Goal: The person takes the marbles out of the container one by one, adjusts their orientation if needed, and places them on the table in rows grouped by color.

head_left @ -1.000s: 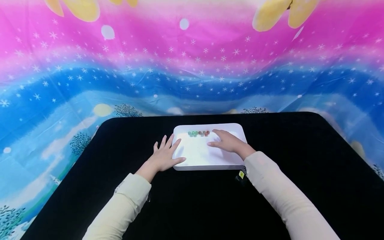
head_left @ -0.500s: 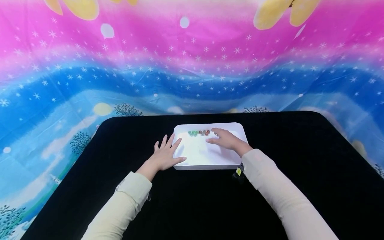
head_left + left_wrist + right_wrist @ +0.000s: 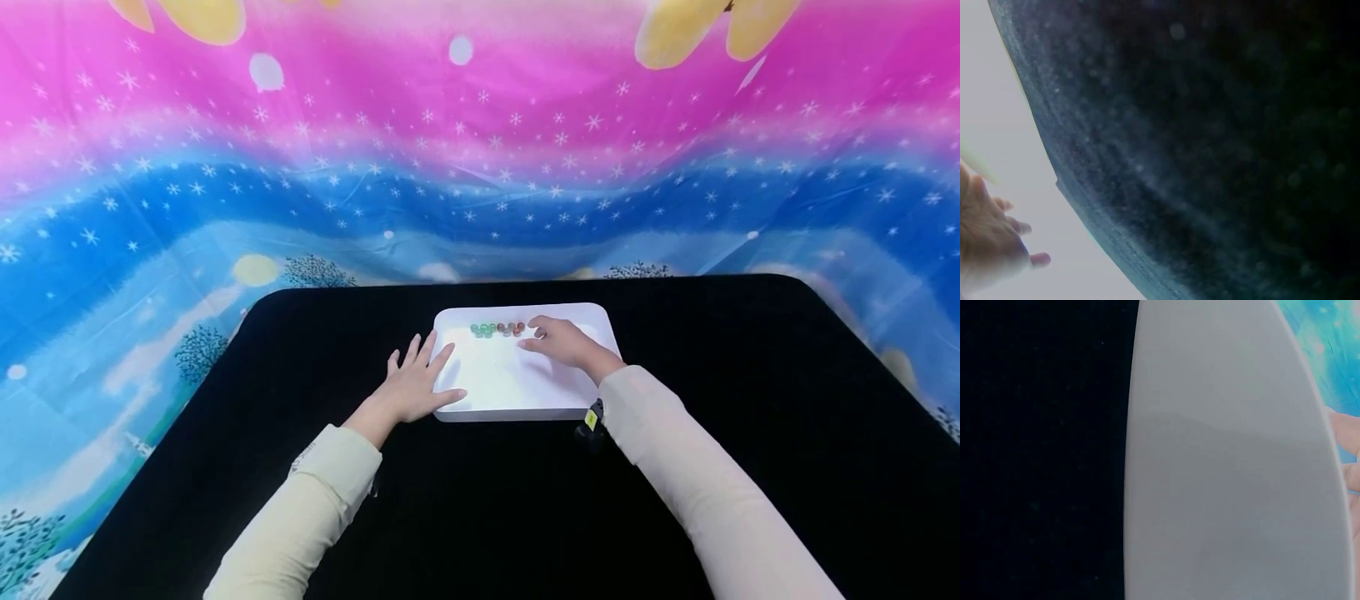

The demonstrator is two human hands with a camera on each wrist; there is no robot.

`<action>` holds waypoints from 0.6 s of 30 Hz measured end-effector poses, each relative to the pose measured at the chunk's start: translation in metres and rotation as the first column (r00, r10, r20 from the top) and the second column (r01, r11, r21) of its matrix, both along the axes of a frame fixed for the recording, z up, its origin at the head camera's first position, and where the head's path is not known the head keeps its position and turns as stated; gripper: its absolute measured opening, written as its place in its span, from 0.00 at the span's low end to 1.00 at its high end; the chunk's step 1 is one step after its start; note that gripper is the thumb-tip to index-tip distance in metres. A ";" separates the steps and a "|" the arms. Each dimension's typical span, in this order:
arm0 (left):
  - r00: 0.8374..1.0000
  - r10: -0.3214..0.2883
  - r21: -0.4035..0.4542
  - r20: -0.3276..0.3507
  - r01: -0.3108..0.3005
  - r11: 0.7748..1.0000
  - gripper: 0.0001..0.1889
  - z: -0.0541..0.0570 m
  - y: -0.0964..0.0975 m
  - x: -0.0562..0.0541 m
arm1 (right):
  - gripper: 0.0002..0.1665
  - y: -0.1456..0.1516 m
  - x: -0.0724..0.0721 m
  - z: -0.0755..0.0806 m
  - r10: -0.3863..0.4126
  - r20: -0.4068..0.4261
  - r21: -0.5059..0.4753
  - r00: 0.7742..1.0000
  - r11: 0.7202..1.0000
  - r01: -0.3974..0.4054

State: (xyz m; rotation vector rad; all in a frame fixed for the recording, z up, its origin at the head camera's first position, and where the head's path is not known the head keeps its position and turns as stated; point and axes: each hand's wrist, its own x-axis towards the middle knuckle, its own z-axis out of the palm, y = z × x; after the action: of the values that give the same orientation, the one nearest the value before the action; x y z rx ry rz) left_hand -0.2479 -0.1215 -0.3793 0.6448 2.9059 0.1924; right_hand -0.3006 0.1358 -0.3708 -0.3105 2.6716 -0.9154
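A white tray [image 3: 487, 383] stands on the dark table. Near its far side, green marbles [image 3: 483, 330] and reddish-brown marbles [image 3: 512, 328] sit in a tight group of several. My left hand [image 3: 411, 390] lies over the tray's left edge with its fingers spread, and the thumb reaches over the near left corner. Over the tray, my right hand [image 3: 567, 342] points left, fingers bent and thumb apart from the index finger. Its fingertips are right beside the reddish-brown marbles. In the right wrist view only part of the right hand [image 3: 1349, 434] shows beyond the tray wall.
A black cloth [image 3: 480, 508] covers the table on all sides of the tray. Behind it hangs a pink and blue backdrop [image 3: 480, 158] printed with snowflakes. A small dark device with a yellow label [image 3: 592, 418] sits under the right wrist.
My right hand has shifted slightly left, with thumb and index finger drawing closer together beside the marbles. My left hand stays at the tray's left edge.
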 end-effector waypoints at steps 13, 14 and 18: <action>1.000 0.007 0.013 0.013 -0.007 1.000 0.42 -0.001 0.000 -0.002 | 0.27 -0.010 -0.006 -0.003 -0.025 0.019 0.005 1.000 1.000 0.025; 1.000 0.008 0.014 0.015 -0.008 1.000 0.42 -0.001 0.000 -0.002 | 0.27 -0.010 -0.007 -0.004 -0.027 0.021 0.005 0.999 1.000 0.027; 1.000 0.008 0.022 0.019 -0.009 1.000 0.42 -0.002 0.000 -0.002 | 0.26 -0.011 -0.006 -0.002 -0.019 0.014 -0.002 1.000 1.000 0.019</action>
State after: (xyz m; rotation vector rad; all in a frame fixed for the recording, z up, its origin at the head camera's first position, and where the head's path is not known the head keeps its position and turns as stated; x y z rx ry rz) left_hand -0.2504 -0.1213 -0.3817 0.6308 2.8931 0.2305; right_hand -0.3070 0.1245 -0.3728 -0.2784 2.6658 -0.9228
